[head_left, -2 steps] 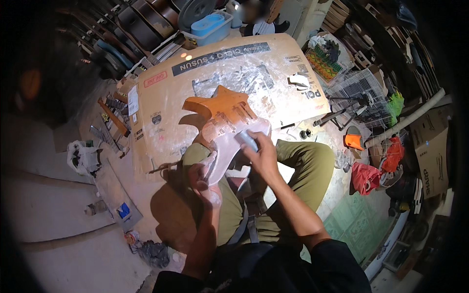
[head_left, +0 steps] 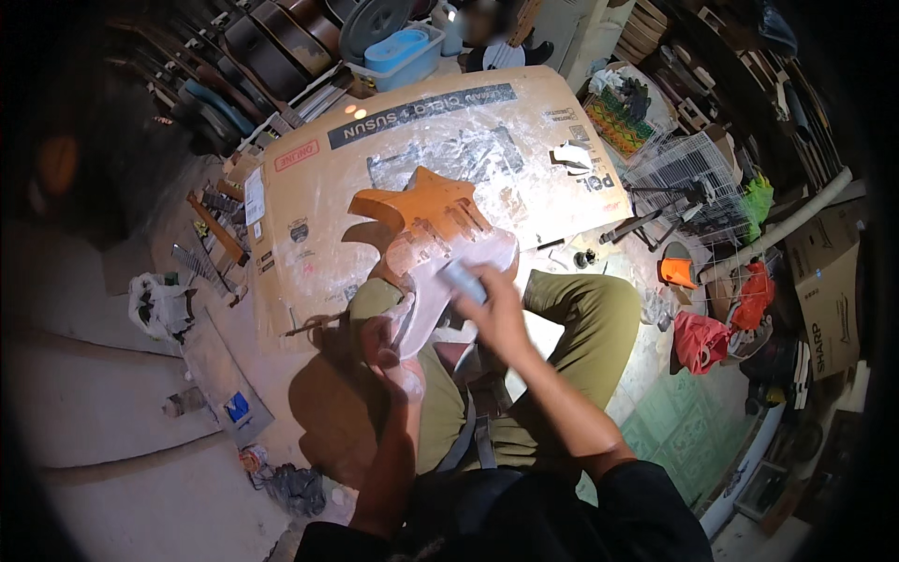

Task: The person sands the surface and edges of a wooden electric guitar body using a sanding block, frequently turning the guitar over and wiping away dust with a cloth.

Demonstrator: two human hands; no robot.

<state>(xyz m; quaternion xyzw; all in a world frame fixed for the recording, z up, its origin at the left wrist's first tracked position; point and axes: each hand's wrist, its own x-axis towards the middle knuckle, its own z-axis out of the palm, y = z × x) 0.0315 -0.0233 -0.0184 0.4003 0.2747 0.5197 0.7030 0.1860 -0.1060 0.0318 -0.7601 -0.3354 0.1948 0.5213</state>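
Note:
A wooden guitar body, orange on its far part and dusted pale pinkish on the nearer part, lies across my lap in olive trousers. My left hand is closed on the body's near left edge, its fingers powdered with dust. My right hand grips a pale blue-grey block against the dusty surface, slightly blurred. Under the far side of the body is a large flat cardboard sheet covered in white smudges.
Guitars stand at back left, beside a blue tub. At right are a wire cage, an orange object, red bags and cardboard boxes. A white plastic bag and loose tools lie at left.
My right hand with the block has moved slightly to the left and down along the surface. The guitar body appears shifted very slightly. My left hand keeps its hold.

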